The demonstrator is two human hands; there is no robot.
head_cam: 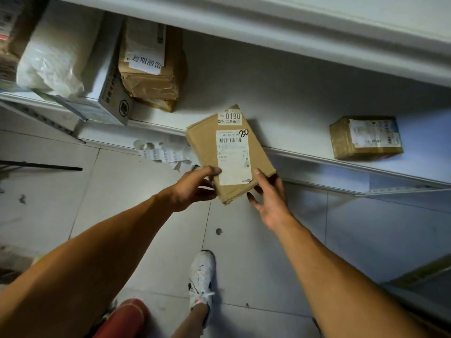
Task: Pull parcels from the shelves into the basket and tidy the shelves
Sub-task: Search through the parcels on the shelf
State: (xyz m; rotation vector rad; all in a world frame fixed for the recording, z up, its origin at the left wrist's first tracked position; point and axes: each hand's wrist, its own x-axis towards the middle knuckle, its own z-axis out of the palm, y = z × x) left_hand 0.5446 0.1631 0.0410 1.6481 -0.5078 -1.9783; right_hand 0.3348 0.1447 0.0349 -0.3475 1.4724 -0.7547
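From the head view, both bare arms reach toward a low white shelf (pixel 305 98). A flat brown cardboard parcel (pixel 207 152) sits tilted half off the shelf's front lip, its near end out over the floor. The left hand (pixel 192 187) pinches that near corner, thumb on top beside the white shipping label (pixel 233 157) and fingers curled underneath. The right hand (pixel 269 198) lies against the parcel's right edge with fingers spread and mostly straight; I cannot tell whether it truly grips. A smaller sticker (pixel 230 117) reading 0180 is on the far end, and "80" is handwritten by the label.

Further right on the same shelf stands a small box (pixel 341 140) wrapped in shiny yellowish tape, well apart from the parcel. To the left, a creased brown paper package (pixel 151 79) with a white slip leans at the back, beside a grey-and-white carton (pixel 109 93) that juts over the shelf edge. A crumpled translucent plastic bag (pixel 48 62) rests on that carton.

Just under the lip, by the left hand, curled strips of printed tape (pixel 161 152) lie on the pale floor tiles (pixel 136 191). A dark rod (pixel 41 165) pokes in from the left. Below, a white sneaker (pixel 201 276) stands on the tiles, and something red and rounded (pixel 127 315) shows at the bottom edge.
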